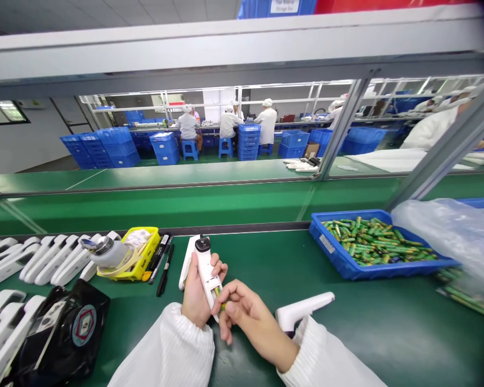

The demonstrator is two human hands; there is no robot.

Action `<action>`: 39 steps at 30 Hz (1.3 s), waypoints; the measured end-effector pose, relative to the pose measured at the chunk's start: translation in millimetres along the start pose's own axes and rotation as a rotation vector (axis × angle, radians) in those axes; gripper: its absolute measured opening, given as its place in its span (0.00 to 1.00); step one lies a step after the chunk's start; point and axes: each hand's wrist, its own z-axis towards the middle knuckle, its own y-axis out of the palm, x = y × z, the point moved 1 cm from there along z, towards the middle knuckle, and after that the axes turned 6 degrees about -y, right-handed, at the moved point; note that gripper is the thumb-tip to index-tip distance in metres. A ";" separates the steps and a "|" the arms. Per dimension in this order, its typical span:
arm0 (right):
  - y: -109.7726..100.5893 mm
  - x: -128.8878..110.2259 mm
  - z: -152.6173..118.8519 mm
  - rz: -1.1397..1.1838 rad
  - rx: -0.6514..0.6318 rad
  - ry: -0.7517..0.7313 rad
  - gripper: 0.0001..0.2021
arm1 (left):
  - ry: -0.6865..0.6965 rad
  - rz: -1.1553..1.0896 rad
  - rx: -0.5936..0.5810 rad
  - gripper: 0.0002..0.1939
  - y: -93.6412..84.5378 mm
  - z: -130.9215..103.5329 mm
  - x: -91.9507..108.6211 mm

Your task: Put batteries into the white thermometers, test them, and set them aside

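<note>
My left hand is wrapped round a white handheld device with a dark cap at its far end. The device's battery compartment faces up, and green-and-yellow batteries show in it. At the near end of the compartment, my right hand pinches a battery, mostly hidden by the fingers. Just left of the held device lies a second white piece on the green bench. Another white device rests beside my right wrist, partly covered by the sleeve.
A blue tray of loose batteries stands at the right, with clear plastic bagging beside it. Left are a yellow basket, a bottle, pens, rows of white devices and a black bag. Co-workers sit beyond the frame.
</note>
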 end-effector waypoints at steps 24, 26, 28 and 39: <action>-0.1 19.1 -3.9 -0.246 0.133 0.090 0.24 | 0.150 0.306 -0.059 0.21 7.2 -6.0 -6.7; -1.9 24.4 -2.7 -0.234 0.158 0.072 0.25 | 0.152 0.373 -0.030 0.20 4.2 -6.4 -10.5; -3.1 25.8 -1.9 -0.257 0.193 0.062 0.25 | 0.153 0.448 0.015 0.15 1.4 -7.5 -14.4; -80.0 -79.3 -11.3 -1.504 0.551 -0.377 0.09 | 0.230 0.833 0.184 0.29 -12.2 3.4 -0.1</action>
